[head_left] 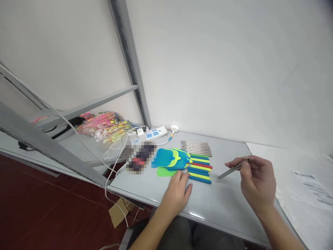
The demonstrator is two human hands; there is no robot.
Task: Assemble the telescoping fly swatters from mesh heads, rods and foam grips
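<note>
Several plastic fly swatters (165, 158) lie stacked on the grey table, their blue, yellow and green mesh heads toward the left. Their coloured handles (199, 171), in blue, yellow, green and red, point right in a row. My left hand (177, 191) rests at the near edge of the stack, fingertips on the swatters and thumb apart. To the right, my right hand (257, 182) holds a slim grey metal rod (230, 171) between thumb and fingers, above the table. Behind the handles, a row of shiny metal rods (196, 148) lies side by side.
A white power strip (156, 133) with plugs and cables sits against the wall, left of a round white device (174, 128). A grey metal frame (134, 69) rises at left. Plastic bags of colourful items (109, 125) lie beyond it. White plastic sheeting (307, 187) covers the right side.
</note>
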